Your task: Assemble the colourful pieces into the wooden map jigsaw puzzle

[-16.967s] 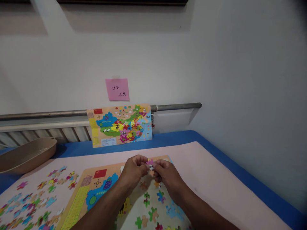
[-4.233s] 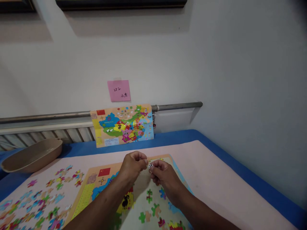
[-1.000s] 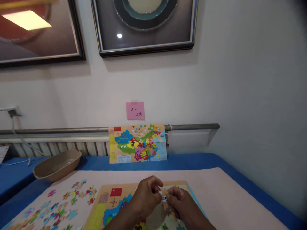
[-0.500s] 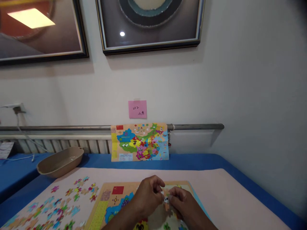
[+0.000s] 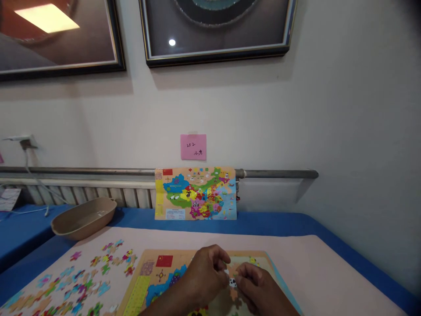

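My right hand pinches a small jigsaw puzzle piece, orange with a black-and-white spotted animal, above the puzzle board. My left hand is beside it with curled fingers; a small whitish bit of a puzzle piece shows at its fingertips. Whether this bit belongs to the same piece, I cannot tell. Below both hands lies the map puzzle board, its left part filled with a red flag, a yellow strip and a blue region. Bare pale backing shows on its right side. My hands and forearms hide the board's middle.
Many loose puzzle pieces are scattered on the pink sheet at the left. A brown oval basin stands behind them. A printed reference map leans at the wall below a pink note, against a pipe.
The camera view has shifted slightly, moving the scene a little. Both hands stay close together over the board, with the spotted piece still in the right fingers.
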`<state>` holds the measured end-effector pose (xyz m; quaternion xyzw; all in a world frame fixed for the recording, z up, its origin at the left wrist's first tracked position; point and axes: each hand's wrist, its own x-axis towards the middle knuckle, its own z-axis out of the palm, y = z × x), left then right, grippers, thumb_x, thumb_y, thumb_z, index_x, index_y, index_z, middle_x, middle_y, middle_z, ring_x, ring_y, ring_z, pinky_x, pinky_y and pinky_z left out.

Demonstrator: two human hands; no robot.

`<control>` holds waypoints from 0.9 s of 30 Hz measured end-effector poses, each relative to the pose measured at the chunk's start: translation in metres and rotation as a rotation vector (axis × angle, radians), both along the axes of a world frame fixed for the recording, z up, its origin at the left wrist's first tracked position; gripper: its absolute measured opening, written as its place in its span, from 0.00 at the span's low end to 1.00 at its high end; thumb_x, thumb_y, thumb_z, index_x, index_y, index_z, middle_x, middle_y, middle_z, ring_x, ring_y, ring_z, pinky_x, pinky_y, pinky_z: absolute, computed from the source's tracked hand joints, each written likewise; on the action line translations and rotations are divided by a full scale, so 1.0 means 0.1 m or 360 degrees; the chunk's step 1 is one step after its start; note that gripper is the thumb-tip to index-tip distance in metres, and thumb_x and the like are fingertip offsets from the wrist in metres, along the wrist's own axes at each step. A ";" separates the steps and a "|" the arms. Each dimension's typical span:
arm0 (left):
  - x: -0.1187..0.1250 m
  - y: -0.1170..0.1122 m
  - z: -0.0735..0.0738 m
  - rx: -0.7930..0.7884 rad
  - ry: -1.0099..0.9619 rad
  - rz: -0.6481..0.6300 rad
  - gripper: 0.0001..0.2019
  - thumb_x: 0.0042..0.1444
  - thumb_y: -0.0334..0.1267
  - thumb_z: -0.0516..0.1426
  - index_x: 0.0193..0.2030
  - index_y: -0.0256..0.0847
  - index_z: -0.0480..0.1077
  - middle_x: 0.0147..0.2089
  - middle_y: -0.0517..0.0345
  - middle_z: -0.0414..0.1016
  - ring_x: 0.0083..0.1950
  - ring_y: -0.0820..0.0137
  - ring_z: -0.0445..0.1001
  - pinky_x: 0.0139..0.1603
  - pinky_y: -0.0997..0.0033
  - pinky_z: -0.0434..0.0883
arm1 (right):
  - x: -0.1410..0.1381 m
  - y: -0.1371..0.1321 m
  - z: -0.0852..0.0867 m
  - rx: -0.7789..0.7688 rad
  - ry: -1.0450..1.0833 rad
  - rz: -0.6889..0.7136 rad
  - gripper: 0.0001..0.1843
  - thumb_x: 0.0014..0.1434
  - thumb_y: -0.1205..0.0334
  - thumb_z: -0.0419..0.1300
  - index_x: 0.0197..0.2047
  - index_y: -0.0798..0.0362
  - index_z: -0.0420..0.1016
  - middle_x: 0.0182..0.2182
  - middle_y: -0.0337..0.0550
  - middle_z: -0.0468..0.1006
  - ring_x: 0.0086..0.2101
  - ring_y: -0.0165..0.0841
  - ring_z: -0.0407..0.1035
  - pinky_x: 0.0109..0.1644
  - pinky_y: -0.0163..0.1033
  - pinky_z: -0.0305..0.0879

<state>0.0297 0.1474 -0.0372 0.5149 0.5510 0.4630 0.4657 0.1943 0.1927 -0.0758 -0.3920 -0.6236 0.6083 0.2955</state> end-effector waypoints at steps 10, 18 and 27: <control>0.00 -0.04 0.07 -0.0070 0.0050 0.0025 0.17 0.41 0.17 0.52 0.37 0.36 0.70 0.25 0.69 0.63 0.25 0.76 0.59 0.27 0.73 0.52 | 0.01 -0.04 -0.04 -0.0042 -0.0016 -0.0017 0.16 0.50 0.48 0.61 0.29 0.50 0.61 0.16 0.30 0.60 0.17 0.23 0.46 0.22 0.33 0.41; -0.01 -0.03 0.04 -0.0094 0.0013 0.0040 0.17 0.42 0.17 0.53 0.37 0.37 0.70 0.25 0.68 0.65 0.25 0.75 0.61 0.27 0.73 0.52 | 0.00 -0.04 -0.02 -0.0051 -0.0019 0.0013 0.19 0.53 0.44 0.60 0.31 0.50 0.61 0.16 0.30 0.60 0.17 0.23 0.47 0.22 0.33 0.41; -0.02 -0.02 0.02 -0.0092 0.0027 0.0045 0.17 0.39 0.18 0.54 0.37 0.37 0.71 0.26 0.68 0.65 0.25 0.76 0.60 0.27 0.74 0.53 | -0.01 0.04 -0.03 -0.0029 -0.0131 0.0081 0.25 0.47 0.36 0.60 0.27 0.49 0.59 0.14 0.30 0.61 0.15 0.24 0.48 0.20 0.34 0.42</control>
